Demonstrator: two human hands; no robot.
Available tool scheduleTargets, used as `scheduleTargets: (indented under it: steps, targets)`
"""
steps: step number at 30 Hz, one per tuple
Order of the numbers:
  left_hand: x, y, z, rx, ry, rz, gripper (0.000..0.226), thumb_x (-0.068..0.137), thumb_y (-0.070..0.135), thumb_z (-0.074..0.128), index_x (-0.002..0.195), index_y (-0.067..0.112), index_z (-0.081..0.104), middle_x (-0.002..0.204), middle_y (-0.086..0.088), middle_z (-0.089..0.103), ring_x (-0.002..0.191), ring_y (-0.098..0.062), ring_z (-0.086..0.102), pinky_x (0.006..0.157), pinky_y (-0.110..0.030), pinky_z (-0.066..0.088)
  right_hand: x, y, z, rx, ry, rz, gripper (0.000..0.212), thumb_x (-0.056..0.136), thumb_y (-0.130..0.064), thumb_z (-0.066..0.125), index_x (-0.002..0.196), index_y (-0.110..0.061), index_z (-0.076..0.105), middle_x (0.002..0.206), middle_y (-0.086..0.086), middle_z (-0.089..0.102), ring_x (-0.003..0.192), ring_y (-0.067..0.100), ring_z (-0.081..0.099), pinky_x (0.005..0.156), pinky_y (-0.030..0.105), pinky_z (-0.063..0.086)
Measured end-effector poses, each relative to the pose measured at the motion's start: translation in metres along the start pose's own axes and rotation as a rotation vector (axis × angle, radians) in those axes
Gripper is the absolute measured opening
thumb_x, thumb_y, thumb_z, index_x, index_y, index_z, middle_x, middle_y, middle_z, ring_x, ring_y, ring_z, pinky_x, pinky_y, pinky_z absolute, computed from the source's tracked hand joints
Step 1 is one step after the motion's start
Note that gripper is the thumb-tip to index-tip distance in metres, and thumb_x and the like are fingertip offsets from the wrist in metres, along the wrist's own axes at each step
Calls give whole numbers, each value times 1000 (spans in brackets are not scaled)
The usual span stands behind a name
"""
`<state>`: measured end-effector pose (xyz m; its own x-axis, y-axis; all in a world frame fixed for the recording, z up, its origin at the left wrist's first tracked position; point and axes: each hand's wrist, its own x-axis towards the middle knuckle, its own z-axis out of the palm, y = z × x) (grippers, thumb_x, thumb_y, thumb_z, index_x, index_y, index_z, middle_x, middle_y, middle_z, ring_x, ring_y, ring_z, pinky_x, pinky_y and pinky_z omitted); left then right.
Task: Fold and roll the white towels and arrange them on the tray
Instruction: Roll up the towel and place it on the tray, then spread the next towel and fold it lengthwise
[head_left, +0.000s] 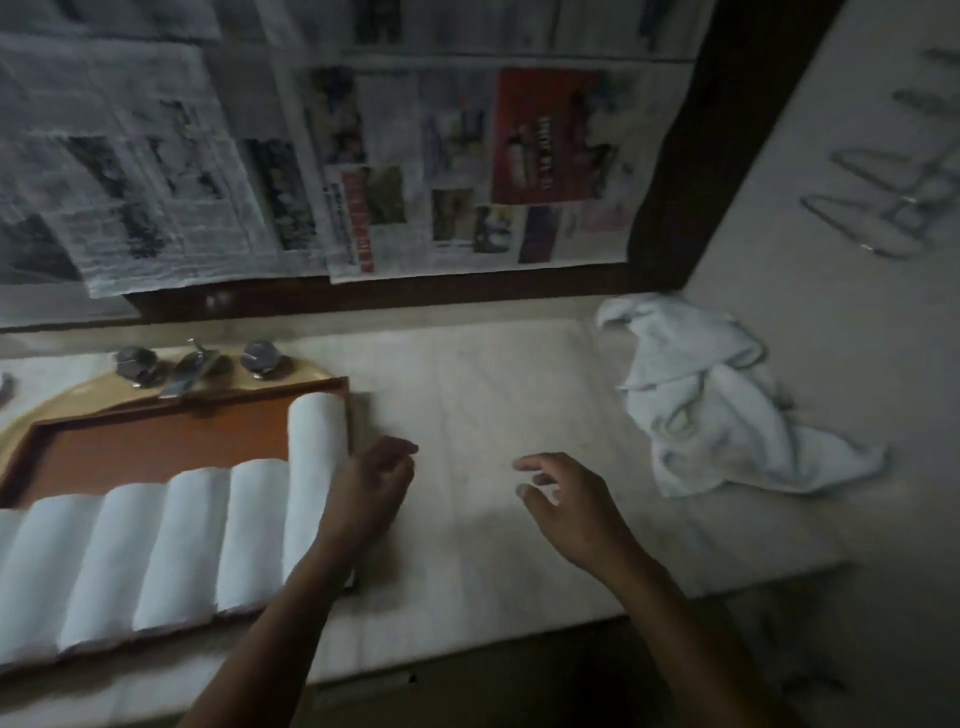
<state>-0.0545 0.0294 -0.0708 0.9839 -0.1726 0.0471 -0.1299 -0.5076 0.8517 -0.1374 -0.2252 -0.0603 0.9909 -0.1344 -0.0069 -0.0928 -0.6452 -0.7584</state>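
Observation:
Several rolled white towels (192, 535) lie side by side on a brown wooden tray (156, 441) at the left. The rightmost roll (317, 457) lies along the tray's right edge. My left hand (374, 483) hovers just right of that roll, fingers loosely curled, holding nothing. My right hand (566, 499) floats over the bare marble counter (483, 395), fingers spread and relaxed. A crumpled white towel (711, 400) lies in a heap at the right of the counter, apart from both hands.
Chrome tap handles and a spout (197, 364) stand behind the tray on a beige basin rim. Newspaper sheets (363, 156) cover the mirror behind. The counter's front edge runs below my forearms. A wall with scribbles rises at the right.

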Motion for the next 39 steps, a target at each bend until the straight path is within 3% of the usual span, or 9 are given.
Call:
scheduleTargets:
  steps: [4,9,16,24,27,31,34,36,39]
  targets:
    - [18,45,68,25,-68,74,14,93,24,66,98,34,74,94,21,74,88,4,69,78,-25,55,-9,49,-63,3,108,72,24,96,-23,69,119,-31,70,120,-17,65,104,1,62,89,20,51]
    - [45,90,129,30,-157,127,24,93,14,67,92,38,74,90,18,75,86,5,68,77,-22,54,1,102,-123,-65,258,147,24,93,-18,72,116,-25,71,114,-13,68,99,4,62,80,3,39]
    - [102,124,209,37,-263,194,25,93,12,69,91,36,74,87,18,75,85,7,67,71,-4,44,63,189,-198,-293,437,334,35,89,-16,69,124,-14,67,117,11,68,113,31,63,94,39,50]
    - [177,150,284,34,-374,206,20,92,15,70,93,33,76,86,19,74,83,7,68,69,-4,44,197,264,-266,-694,392,411,72,78,-24,77,143,-13,47,128,19,56,114,40,57,94,49,52]
    - [199,152,306,24,-391,206,21,91,12,70,95,31,76,85,17,74,84,6,68,70,-4,44,226,275,-275,-827,274,401,59,82,-38,72,137,-26,54,115,9,64,107,33,64,87,44,56]
    - [219,152,325,17,-402,157,30,87,22,77,116,25,69,103,12,72,92,-3,68,82,-21,55,251,252,-283,-571,433,387,36,91,-16,56,124,-12,68,110,19,72,104,38,68,92,42,53]
    - [234,166,333,16,-327,134,88,74,47,88,147,22,45,139,0,56,123,-19,57,102,-35,49,256,200,-290,-216,539,243,42,85,-10,49,120,-15,72,113,9,76,107,28,68,92,30,49]
    - [248,190,332,-33,-286,210,111,65,62,89,154,25,34,151,1,47,136,-18,48,110,-41,44,253,160,-292,-112,498,144,38,88,-9,53,118,-22,74,110,-3,76,104,16,69,87,24,50]
    - [265,229,321,-118,-250,351,85,76,61,80,147,27,48,141,6,58,128,-9,56,103,-38,52,239,111,-297,-5,394,-25,36,90,-9,62,121,-23,73,107,-10,76,101,7,70,83,24,52]
